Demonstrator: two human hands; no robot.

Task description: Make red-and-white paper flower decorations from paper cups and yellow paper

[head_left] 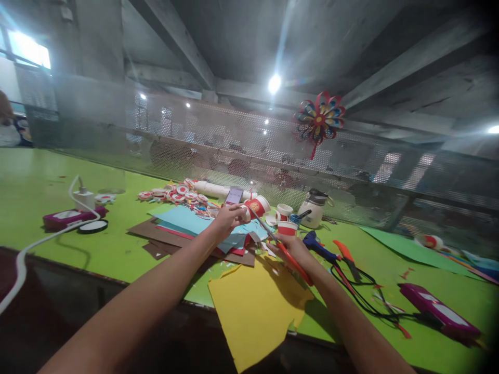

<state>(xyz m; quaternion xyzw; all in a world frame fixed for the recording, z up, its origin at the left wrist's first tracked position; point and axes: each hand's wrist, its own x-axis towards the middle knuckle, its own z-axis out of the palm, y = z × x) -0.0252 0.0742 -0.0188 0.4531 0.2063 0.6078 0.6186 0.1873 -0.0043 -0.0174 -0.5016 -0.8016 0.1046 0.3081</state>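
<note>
My left hand is closed on a red and white paper cup, which lies tilted on its side in the air above the paper pile. In my right hand are scissors with red-orange handles. Their blades reach up and left to the cup's wall; whether they cut into it I cannot tell. Just beyond my right hand stand another red and white cup and a paler paper cup. Sheets of light blue paper lie under my left hand, and yellow paper hangs over the table edge.
A phone leans behind the cup, near red and white paper pieces. A kettle stands at the back. To the right lie a blue glue gun, cables and a purple power strip. Another purple strip sits left.
</note>
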